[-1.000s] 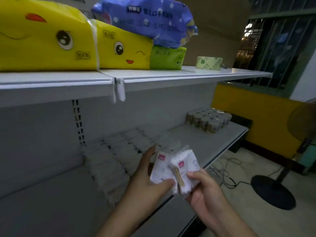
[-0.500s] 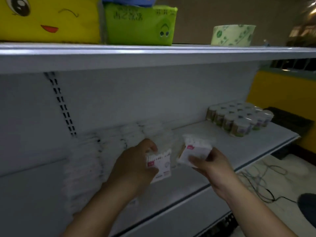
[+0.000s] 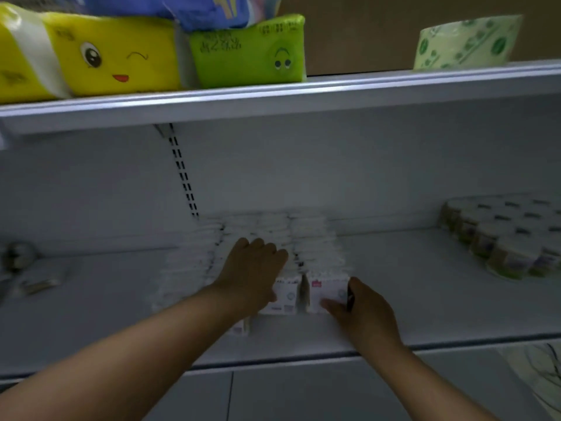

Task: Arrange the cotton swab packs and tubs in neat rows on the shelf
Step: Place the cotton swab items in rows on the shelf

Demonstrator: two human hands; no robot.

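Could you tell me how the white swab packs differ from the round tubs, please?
The flat white cotton swab packs stand in tight rows mid-shelf; the round lidded tubs cluster at the right end. The left hand and right hand grip front packs; the tubs are untouched. Both share the grey lower shelf.

Two shelves: an upper shelf and a lower shelf. Two hands, the left hand and the right hand, each holding one of two red-labelled swab packs. Behind them are four rows of packs, too blurred to count singly. The tubs form one block, cut by the frame edge, number unclear. Above are two yellow packs, one green pack, one blue pack and one roll.
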